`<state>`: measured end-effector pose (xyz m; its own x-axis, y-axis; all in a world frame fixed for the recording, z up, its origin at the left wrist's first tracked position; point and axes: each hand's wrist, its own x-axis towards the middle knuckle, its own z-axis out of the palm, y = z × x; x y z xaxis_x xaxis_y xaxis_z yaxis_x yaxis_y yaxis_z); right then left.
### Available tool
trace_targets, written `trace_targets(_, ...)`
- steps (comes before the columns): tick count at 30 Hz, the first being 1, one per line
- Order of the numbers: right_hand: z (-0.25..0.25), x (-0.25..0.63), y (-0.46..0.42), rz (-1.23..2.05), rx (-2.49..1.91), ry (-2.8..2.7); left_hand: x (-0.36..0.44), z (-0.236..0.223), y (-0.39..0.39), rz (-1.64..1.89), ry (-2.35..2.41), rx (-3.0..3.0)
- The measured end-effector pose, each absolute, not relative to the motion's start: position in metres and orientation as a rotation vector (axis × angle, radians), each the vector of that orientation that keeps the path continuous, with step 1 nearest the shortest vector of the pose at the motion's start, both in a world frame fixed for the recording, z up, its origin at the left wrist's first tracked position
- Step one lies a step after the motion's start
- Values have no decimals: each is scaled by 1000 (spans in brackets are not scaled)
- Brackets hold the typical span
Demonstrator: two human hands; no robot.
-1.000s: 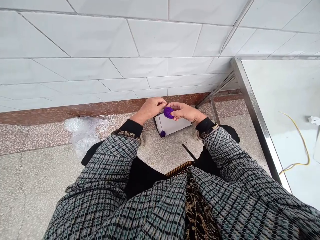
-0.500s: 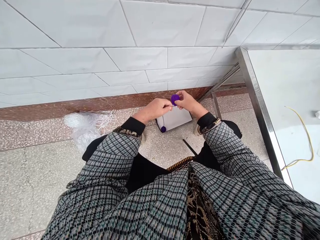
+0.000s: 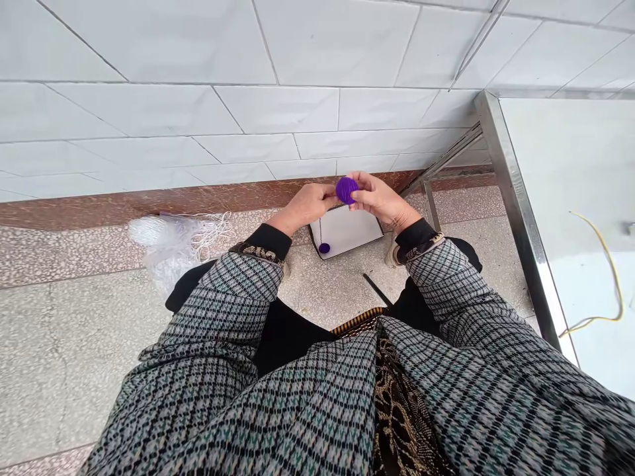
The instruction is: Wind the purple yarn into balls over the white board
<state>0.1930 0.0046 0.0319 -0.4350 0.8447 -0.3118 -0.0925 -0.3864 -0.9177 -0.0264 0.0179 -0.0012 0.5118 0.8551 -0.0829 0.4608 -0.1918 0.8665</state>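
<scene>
A ball of purple yarn [image 3: 346,190] sits in the fingers of my right hand [image 3: 378,199], which is closed around its right side. Right beside the ball, my left hand [image 3: 311,202] has its thumb and fingers pinched together on the yarn strand [image 3: 321,228]. That strand runs down from my left fingers to a smaller purple yarn ball [image 3: 324,248]. The smaller ball rests at the near left corner of a shallow white box [image 3: 350,235] with dark edges, on the floor below my hands. My left fingertips are partly hidden behind the larger ball.
White stringy material in a clear plastic bag [image 3: 173,248] lies on the floor at left. On the right stands a metal-framed table [image 3: 520,218] with a yellow cord [image 3: 615,284] on it. A tiled wall [image 3: 278,112] rises in front. A dark strip [image 3: 377,289] lies near my knees.
The larger ball has turned in my right hand. My left hand has shifted slightly up and its fingers have come behind the ball's left side. The view has tilted a little.
</scene>
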Motion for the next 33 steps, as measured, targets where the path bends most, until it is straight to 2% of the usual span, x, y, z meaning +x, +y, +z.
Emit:
trace_targets(6, 19, 191, 11, 1603, -1392, -1154, -17, 8, 5, 265, 845, 1961)
trace_targets(11, 24, 191, 8, 1678, -1623, -1411, -29, 20, 10, 394, 970, 1969)
trace_targets(17, 34, 192, 1, 1962, -1349, -1527, -35, 24, 17, 499, 1085, 1934)
trace_targets(23, 33, 196, 3, 2049, -1154, -1377, -29, 8, 21, 565, 1239, 1844)
trace_targets(28, 34, 198, 8, 1838, -1168, -1139, -21, -1, 18, 454, 1130, 1853)
trace_targets(33, 23, 197, 14, 1601, -1437, -1142, -14, 12, 9, 161, 850, 1927)
